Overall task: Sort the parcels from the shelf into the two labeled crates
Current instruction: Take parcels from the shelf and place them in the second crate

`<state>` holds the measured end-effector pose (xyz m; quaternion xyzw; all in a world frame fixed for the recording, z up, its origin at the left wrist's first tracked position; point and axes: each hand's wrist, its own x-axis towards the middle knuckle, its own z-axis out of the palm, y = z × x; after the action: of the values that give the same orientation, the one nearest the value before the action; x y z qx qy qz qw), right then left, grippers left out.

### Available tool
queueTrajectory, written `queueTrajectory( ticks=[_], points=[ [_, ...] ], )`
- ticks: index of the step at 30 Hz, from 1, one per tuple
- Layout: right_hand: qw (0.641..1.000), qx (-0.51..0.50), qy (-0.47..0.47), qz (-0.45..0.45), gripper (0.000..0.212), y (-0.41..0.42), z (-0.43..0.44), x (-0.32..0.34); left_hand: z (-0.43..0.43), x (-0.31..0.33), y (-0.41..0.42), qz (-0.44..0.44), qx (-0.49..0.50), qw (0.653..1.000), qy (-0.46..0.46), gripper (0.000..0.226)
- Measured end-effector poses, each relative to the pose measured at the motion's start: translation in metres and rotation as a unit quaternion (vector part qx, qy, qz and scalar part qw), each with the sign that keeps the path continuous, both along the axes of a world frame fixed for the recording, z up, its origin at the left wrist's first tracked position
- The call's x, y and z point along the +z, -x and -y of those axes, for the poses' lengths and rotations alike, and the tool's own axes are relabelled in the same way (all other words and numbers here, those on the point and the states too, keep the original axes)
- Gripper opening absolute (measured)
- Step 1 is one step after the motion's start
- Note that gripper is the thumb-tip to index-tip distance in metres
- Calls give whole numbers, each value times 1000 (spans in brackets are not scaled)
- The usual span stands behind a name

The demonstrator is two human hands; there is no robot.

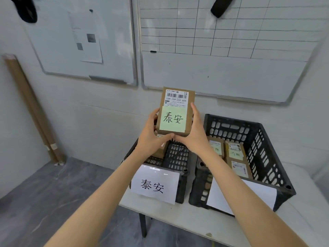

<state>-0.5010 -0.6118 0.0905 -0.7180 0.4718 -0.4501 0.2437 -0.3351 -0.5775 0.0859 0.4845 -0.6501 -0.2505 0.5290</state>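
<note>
Two hands hold one small parcel [175, 113] up at chest height, above and between the crates, its face turned to the person: the left hand [151, 134] cups the lower left edge, the right hand [194, 132] the lower right, fingers wrapped behind and thumbs nearly meeting beneath. It is a plain brown cardboard box, sharp-cornered and flat-faced, with a printed barcode label at the top and a pale green sticky note [173, 119] below bearing 泰安 in dark ink. It looks light and stiff — the sort of carton that takes a firm squeeze on its side walls without buckling, though smooth card can slide in dry palms, so a grip at the edges and under the base seems the safest. The left crate [178, 157], black perforated plastic, carries a white paper sign [154, 184] with the same two characters, and a parcel or two lie in it, half hidden by the wrist. The right crate [263, 139] holds three similar boxes; its own sign is blocked by the forearm. Both sit on a white table [178, 214] — by my reckoning this box belongs on the left.
</note>
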Motion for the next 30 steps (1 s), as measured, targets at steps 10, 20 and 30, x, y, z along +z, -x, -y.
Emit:
queueTrajectory(
  ticks=[10,20,30],
  points=[
    [996,-67,-18,-64,116,-41,127,-42,136,-32,-37,34,-28,997,-61,85],
    [984,-68,-131,-104,110,-38,209,-93,229,-82,-37,45,-76,986,-139,92],
    [927,-100,-311,-183,122,-23,254,-168,276,-116,-55,111,-57,974,-187,88]
  ],
)
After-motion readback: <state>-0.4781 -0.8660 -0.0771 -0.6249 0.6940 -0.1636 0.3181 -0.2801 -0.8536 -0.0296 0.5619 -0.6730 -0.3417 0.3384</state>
